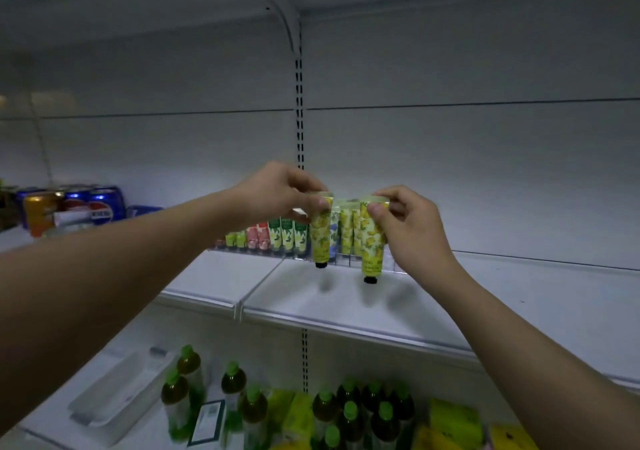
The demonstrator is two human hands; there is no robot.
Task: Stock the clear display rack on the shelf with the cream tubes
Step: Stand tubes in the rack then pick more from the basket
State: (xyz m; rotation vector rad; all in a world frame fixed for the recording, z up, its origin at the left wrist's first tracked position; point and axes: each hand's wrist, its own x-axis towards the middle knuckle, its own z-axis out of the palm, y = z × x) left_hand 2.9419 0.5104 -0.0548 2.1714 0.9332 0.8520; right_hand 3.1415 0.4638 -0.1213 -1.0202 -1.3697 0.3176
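White shelf is carrying the clear display rack, partly filled with upright tubes; in front of the rack, the left hand is pinching a yellow tube and the right hand is pinching a second yellow tube; both are hanging cap-down, long axes vertical, the left one nearer the rack's open slots.

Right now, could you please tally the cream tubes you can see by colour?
Yellow tubes: 4 (left hand 1, right hand 1, rack 2)
Dark green tubes: 3
Pink tubes: 2
Light green tubes: 2
Blue tubes: 1
Total: 12 visible
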